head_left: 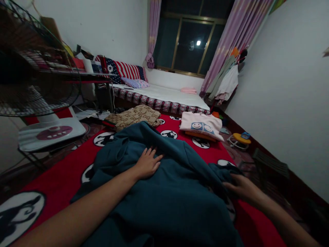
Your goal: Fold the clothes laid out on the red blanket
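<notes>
So the bare left forearm (102, 200) comes in from the bottom left corner and runs diagonally up toward the middle. The left hand (147, 164) on the end of it is palm down, pretty flat, fingers a bit spread and pointing up and away, thumb off to the right. The bare right forearm (275, 209) slants in from the lower right, and the right hand (240, 185) is lower than the left, thumb poking out leftward. Its other fingers are mostly hidden and kinda dim, so can't tell how tight that grip is.
</notes>
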The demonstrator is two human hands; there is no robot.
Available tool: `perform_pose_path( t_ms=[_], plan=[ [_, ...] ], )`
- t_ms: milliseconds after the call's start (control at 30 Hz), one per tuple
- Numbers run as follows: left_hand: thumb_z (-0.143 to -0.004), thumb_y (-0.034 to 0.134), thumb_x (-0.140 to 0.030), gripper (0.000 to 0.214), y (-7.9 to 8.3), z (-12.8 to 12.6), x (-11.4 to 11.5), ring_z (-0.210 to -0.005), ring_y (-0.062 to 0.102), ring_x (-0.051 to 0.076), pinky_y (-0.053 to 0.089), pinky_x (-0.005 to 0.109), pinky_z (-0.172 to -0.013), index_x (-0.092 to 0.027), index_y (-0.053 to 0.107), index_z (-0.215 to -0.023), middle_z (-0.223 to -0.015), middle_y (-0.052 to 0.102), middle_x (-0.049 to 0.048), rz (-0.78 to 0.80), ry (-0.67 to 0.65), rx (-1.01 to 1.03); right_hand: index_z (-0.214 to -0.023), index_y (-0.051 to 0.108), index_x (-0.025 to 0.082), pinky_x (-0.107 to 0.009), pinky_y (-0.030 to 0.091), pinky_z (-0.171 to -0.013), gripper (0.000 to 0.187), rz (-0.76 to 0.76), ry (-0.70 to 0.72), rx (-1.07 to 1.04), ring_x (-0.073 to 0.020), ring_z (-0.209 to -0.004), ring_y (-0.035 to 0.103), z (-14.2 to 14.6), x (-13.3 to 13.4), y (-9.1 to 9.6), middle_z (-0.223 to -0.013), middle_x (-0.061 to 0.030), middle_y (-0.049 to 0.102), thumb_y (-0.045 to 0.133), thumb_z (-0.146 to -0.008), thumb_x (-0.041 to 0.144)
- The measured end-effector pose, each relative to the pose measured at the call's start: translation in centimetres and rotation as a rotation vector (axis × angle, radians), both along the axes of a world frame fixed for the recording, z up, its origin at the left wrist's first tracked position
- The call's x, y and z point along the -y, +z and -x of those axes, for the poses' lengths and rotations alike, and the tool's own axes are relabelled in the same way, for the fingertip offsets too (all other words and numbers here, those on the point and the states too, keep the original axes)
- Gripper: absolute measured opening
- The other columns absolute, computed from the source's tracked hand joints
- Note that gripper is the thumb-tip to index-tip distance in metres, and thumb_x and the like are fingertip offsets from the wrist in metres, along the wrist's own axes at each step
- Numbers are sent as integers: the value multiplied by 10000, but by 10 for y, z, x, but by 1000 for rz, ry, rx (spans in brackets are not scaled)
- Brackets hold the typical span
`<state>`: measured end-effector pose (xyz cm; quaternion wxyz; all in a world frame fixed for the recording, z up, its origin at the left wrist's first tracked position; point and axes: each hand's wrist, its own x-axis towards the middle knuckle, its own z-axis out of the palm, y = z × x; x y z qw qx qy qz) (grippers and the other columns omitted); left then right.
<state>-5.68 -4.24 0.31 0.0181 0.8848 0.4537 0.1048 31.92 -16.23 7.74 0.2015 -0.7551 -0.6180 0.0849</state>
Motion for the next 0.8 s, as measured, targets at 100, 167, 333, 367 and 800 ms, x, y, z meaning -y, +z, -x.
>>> perform_pose_path(
  t_ms=[100, 167, 333, 367, 800],
  plan=[
    [-942, 385, -356, 471, 2, -1, 1, -1399, 255, 370, 209, 570, -1112, -344, 423, -1412, -1541, 283, 97, -7, -30, 10, -558, 564, 214, -282, 341, -469, 322, 114, 3, 409, -216, -571, 597, 22, 10, 4, -641, -56, 626, 646, -696, 493],
    [-941, 395, -352, 467, 4, -1, 1, -1401, 253, 360, 209, 568, -1115, -340, 433, -1406, -1540, 288, 86, -5, -35, 21, -737, 632, 219, -299, 370, -497, 301, -61, -17, 519, -236, -661, 634, 49, 8, 17, -845, -79, 676, 567, -792, 507],
    [-943, 406, -345, 459, 3, 2, 6, -1397, 273, 333, 238, 532, -1121, -326, 448, -1399, -1517, 342, 69, 24, -47, 24, -1059, 629, 254, -309, 485, -657, 239, -341, 289, 332, -212, -848, 656, 114, -9, 36, -1086, -50, 652, 511, -885, 368],
    [-941, 412, -337, 458, 3, 2, 7, -1396, 278, 329, 247, 524, -1120, -329, 452, -1397, -1512, 353, 66, 26, -53, 26, -1067, 626, 250, -307, 497, -704, 234, -350, 359, 269, -207, -891, 651, 122, -16, 34, -1093, -51, 647, 506, -892, 350],
    [-854, 513, -266, 308, 73, 33, -40, -1093, 595, 226, 457, 320, -957, -219, 661, -1120, -1164, 658, 58, -66, 159, 236, -1140, 630, 173, -359, 483, -895, 491, 51, 206, -213, -272, -1031, 634, 115, -129, -36, -1102, -101, 687, 727, -670, 276]
  ],
)
